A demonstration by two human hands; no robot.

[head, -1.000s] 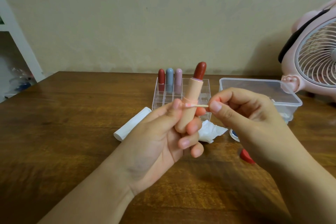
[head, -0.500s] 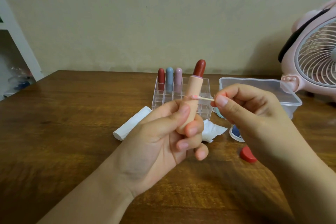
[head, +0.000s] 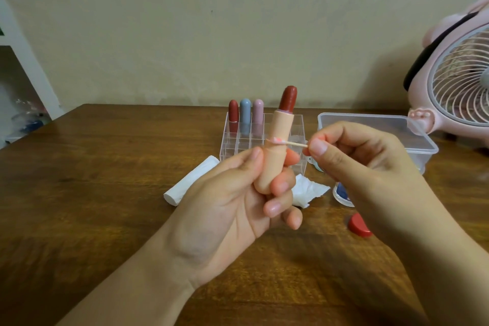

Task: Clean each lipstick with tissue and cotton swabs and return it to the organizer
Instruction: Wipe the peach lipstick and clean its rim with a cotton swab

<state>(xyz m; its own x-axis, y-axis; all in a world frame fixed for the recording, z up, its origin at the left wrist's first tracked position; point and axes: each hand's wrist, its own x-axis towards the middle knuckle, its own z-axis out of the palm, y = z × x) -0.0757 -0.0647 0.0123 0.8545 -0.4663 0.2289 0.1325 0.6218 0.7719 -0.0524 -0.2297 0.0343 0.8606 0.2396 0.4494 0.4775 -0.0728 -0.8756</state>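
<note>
My left hand (head: pixel 238 198) grips an uncapped lipstick (head: pixel 277 140) upright, peach tube with a dark red bullet on top. My right hand (head: pixel 352 156) pinches a cotton swab (head: pixel 288 142); its pink-stained tip touches the seam on the tube's middle. Behind stands a clear organizer (head: pixel 230 140) with three capped lipsticks in its back row: red (head: pixel 233 110), blue (head: pixel 245 110) and pink (head: pixel 257 110). A crumpled white tissue (head: pixel 309 189) lies on the table behind my left fingers.
A white rolled tissue (head: pixel 190 184) lies left of the hands. A clear lidded plastic box (head: pixel 370 124) sits at the right, a pink fan (head: pixel 460 82) behind it. A red cap (head: pixel 358 225) and a small round container (head: pixel 341 193) lie under my right hand.
The swab tip has kept rubbing along the tube's seam, shifting slightly. My left hand has lifted a little higher on the tube.
</note>
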